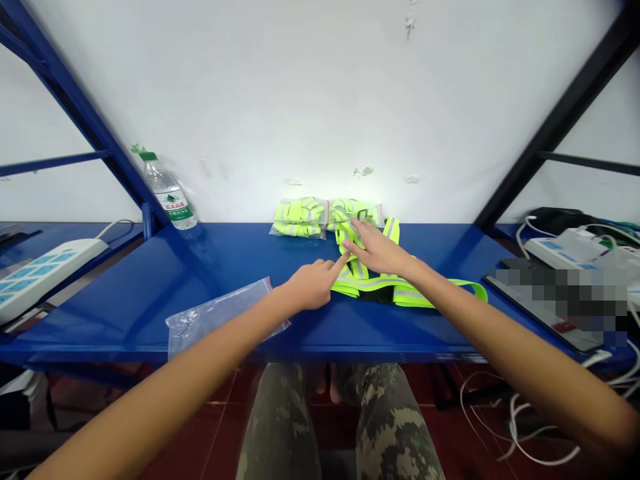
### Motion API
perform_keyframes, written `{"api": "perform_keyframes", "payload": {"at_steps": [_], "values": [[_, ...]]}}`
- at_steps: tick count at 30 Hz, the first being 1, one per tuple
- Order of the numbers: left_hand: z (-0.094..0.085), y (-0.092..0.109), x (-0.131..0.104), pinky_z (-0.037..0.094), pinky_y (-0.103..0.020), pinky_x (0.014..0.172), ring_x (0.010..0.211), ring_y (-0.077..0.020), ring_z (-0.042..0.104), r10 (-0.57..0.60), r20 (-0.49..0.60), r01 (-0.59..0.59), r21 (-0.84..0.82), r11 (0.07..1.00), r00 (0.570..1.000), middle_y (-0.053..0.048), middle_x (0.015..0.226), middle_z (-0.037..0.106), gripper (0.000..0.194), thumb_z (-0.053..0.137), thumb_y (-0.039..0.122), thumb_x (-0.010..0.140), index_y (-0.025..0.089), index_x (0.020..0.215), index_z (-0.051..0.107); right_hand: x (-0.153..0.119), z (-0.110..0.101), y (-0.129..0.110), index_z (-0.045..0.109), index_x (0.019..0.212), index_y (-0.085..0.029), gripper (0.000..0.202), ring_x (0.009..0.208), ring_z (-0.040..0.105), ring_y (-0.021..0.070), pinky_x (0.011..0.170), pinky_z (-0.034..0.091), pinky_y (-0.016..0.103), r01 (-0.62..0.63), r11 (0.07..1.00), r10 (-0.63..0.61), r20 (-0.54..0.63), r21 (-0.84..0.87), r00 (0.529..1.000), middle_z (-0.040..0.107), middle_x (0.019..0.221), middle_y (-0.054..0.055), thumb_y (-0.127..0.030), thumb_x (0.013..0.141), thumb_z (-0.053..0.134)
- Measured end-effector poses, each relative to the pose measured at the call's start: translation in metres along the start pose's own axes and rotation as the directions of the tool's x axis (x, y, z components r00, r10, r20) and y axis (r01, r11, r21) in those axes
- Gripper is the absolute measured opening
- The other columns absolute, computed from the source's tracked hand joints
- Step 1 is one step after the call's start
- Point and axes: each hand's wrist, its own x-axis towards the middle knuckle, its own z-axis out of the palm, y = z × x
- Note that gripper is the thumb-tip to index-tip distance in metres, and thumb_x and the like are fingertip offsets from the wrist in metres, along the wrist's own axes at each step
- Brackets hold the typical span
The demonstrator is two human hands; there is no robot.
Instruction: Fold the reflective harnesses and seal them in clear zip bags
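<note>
A neon-yellow reflective strap vest with silver stripes and a black elastic section lies spread on the blue table. My left hand is at its left side, fingers mostly curled, with the index finger reaching onto a strap; the thumb side is partly hidden. Lying over the upper straps, my right hand is flat with its fingers extended. Behind the hands, two clear bags, a left packed bag and a right packed bag, hold similar yellow straps. An unfilled clear zip bag lies left of my left forearm, partly covered by it.
A water bottle leans against the wall at the back left. Power strips stand at both sides, a left power strip and a right power strip. A dark tablet-like device lies at the right, near white cables hanging down.
</note>
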Motion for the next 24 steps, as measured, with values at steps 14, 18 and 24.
{"api": "perform_keyframes", "payload": {"at_steps": [14,18,24], "values": [[-0.043,-0.043,-0.015,0.047,-0.044,0.103,0.121,-0.0292,0.059,-0.234,-0.244,0.155,-0.305,0.94,0.941,-0.013,0.133,0.062,0.061,0.049,0.011,0.078,0.015,0.138,0.053,-0.07,0.041,-0.021,0.028,0.156,-0.026,0.061,0.149,0.02,0.0345,0.116,0.024,0.062,0.126,0.988,-0.106,0.212,-0.087,0.971,0.019,0.163,0.008,-0.054,0.101,0.021],[-0.024,-0.033,-0.003,0.053,-0.036,0.093,0.102,-0.0243,0.068,-0.442,-0.367,0.086,-0.683,0.726,0.819,-0.012,0.126,0.066,0.064,0.055,0.01,0.073,0.012,0.137,0.054,-0.059,0.043,-0.027,0.039,0.151,-0.026,0.056,0.146,0.028,0.0364,0.114,0.029,0.059,0.192,0.981,-0.183,0.187,-0.027,0.965,0.027,0.161,0.007,-0.05,0.102,0.027],[0.012,-0.01,0.008,0.052,-0.035,0.091,0.105,-0.0252,0.068,-0.357,-0.233,0.005,-0.832,0.555,0.905,-0.013,0.115,0.071,0.053,0.058,0.04,0.089,0.01,0.132,0.056,-0.056,0.049,-0.026,0.068,0.121,-0.02,0.041,0.122,0.056,0.0289,0.104,0.043,0.049,0.302,0.953,-0.304,0.071,0.038,0.95,0.065,0.128,0.012,-0.041,0.101,0.039]]}}
